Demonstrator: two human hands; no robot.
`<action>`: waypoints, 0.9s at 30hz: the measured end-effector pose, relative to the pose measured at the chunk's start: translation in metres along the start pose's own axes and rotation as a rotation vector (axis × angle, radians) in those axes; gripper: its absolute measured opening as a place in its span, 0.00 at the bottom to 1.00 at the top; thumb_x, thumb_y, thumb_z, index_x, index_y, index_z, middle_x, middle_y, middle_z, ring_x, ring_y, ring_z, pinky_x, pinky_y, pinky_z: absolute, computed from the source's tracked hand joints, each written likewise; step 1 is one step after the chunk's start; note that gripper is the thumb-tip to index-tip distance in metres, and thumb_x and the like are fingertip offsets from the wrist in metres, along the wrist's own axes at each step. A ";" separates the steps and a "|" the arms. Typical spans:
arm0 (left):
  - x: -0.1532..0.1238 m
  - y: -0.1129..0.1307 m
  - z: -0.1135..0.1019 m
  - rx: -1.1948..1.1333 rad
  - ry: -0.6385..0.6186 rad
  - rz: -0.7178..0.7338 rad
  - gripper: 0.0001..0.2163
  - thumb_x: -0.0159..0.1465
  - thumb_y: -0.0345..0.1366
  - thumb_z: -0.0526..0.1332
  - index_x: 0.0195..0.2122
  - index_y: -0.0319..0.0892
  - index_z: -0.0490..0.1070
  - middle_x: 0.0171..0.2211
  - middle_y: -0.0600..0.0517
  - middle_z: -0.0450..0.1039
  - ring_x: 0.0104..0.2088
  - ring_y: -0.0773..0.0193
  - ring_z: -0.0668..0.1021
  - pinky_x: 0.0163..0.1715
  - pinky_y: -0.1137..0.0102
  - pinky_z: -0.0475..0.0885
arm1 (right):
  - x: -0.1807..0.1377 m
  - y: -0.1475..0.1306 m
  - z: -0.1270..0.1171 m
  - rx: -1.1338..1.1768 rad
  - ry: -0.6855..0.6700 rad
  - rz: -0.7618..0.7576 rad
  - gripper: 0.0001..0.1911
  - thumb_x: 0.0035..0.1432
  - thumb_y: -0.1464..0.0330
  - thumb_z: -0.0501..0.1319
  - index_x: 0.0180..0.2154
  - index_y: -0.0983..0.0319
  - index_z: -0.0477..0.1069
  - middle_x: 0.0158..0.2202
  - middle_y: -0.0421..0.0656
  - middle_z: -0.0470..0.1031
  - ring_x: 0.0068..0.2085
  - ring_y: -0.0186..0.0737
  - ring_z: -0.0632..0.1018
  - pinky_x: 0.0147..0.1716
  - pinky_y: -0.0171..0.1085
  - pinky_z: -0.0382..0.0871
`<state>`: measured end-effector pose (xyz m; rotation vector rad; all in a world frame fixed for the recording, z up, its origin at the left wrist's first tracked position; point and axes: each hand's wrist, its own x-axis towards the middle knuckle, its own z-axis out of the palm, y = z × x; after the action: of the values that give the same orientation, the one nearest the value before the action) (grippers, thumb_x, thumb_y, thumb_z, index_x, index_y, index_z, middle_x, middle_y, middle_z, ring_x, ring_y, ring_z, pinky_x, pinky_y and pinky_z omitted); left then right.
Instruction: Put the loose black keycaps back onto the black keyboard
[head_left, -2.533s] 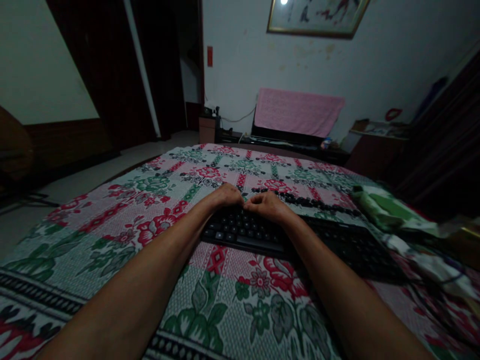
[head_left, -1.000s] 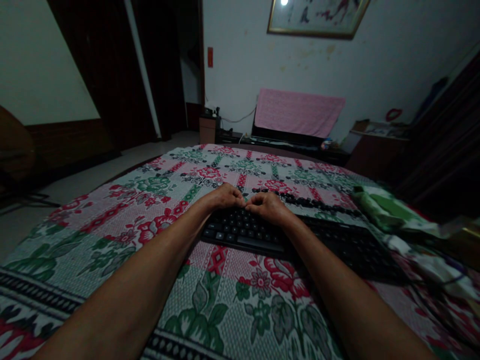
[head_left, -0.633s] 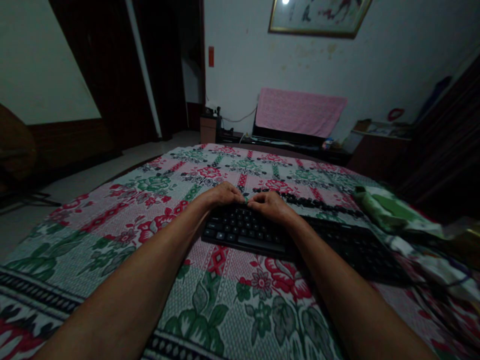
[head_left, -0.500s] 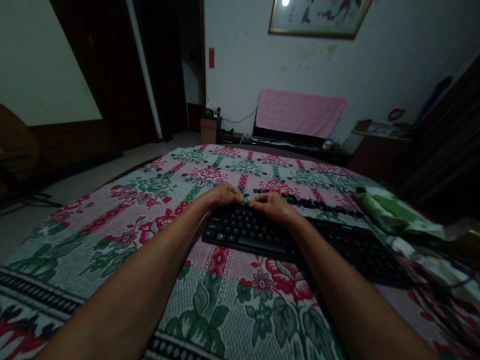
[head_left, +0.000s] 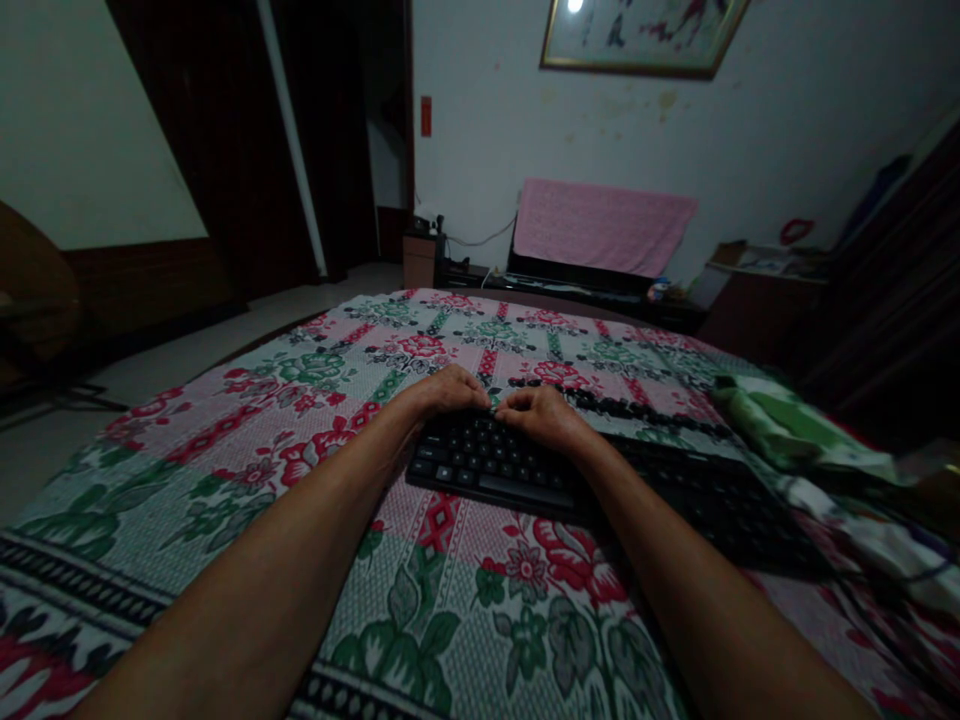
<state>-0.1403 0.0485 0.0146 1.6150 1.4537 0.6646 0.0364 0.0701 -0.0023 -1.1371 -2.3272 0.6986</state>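
Observation:
A black keyboard (head_left: 491, 470) lies on the flowered cloth (head_left: 420, 630). My left hand (head_left: 452, 388) is over its far left edge, fingers curled and closed. My right hand (head_left: 546, 414) is beside it at the same far edge, with thumb and forefinger pinched together. The fingertips of both hands nearly meet; whatever is between them is too small and dark to name. Behind the keyboard runs a line of small black pieces (head_left: 622, 406) that look like loose keycaps. My right forearm hides part of the keyboard's middle.
A green and white packet (head_left: 799, 425) lies at the right, with crumpled white plastic (head_left: 889, 540) and dark cable nearer me. Beyond the cloth's far edge, a pink towel (head_left: 604, 225) covers a flat, dark-based object by the wall.
The right fingertips have shifted very slightly by the keyboard's far edge. Both hands otherwise keep their place, and the whole view has moved a little.

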 end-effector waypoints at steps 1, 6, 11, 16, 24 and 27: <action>0.000 0.000 0.000 -0.002 -0.010 -0.001 0.11 0.43 0.39 0.61 0.23 0.35 0.72 0.14 0.57 0.63 0.15 0.74 0.62 0.15 0.77 0.56 | 0.001 0.001 0.001 -0.022 0.014 -0.016 0.12 0.44 0.64 0.57 0.28 0.65 0.74 0.26 0.41 0.74 0.27 0.33 0.71 0.26 0.29 0.61; 0.003 -0.001 0.001 0.018 -0.013 0.046 0.10 0.42 0.36 0.61 0.23 0.36 0.73 0.17 0.56 0.67 0.18 0.73 0.65 0.19 0.77 0.59 | 0.003 0.006 0.004 -0.068 0.077 -0.074 0.10 0.44 0.66 0.58 0.28 0.64 0.74 0.27 0.41 0.75 0.28 0.34 0.73 0.27 0.29 0.62; 0.003 0.005 0.006 0.031 0.028 0.020 0.07 0.41 0.31 0.60 0.22 0.35 0.73 0.16 0.56 0.67 0.19 0.73 0.66 0.21 0.77 0.60 | 0.004 0.005 0.004 -0.035 0.077 -0.016 0.09 0.42 0.66 0.59 0.26 0.64 0.74 0.25 0.41 0.75 0.27 0.34 0.73 0.25 0.29 0.62; 0.010 0.005 0.012 0.076 0.088 -0.039 0.05 0.39 0.29 0.61 0.21 0.36 0.72 0.14 0.58 0.64 0.17 0.74 0.63 0.18 0.77 0.58 | 0.005 0.004 0.006 -0.021 0.095 0.023 0.09 0.41 0.65 0.60 0.23 0.65 0.73 0.22 0.41 0.74 0.25 0.33 0.72 0.23 0.28 0.61; 0.009 -0.002 0.010 0.030 0.053 0.024 0.07 0.43 0.33 0.59 0.23 0.36 0.71 0.15 0.57 0.65 0.17 0.74 0.63 0.19 0.77 0.58 | 0.002 0.018 -0.014 0.096 0.204 0.113 0.14 0.46 0.65 0.55 0.32 0.64 0.74 0.26 0.41 0.75 0.27 0.33 0.73 0.25 0.30 0.64; 0.010 -0.004 0.010 0.029 0.163 0.018 0.09 0.46 0.35 0.57 0.26 0.36 0.72 0.17 0.56 0.66 0.18 0.73 0.65 0.19 0.77 0.59 | 0.005 0.037 -0.030 -0.030 0.507 0.251 0.13 0.46 0.67 0.55 0.33 0.62 0.74 0.31 0.42 0.75 0.32 0.36 0.74 0.32 0.33 0.65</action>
<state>-0.1318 0.0562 0.0049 1.6291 1.5736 0.8050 0.0728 0.1011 -0.0017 -1.4413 -1.7949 0.3960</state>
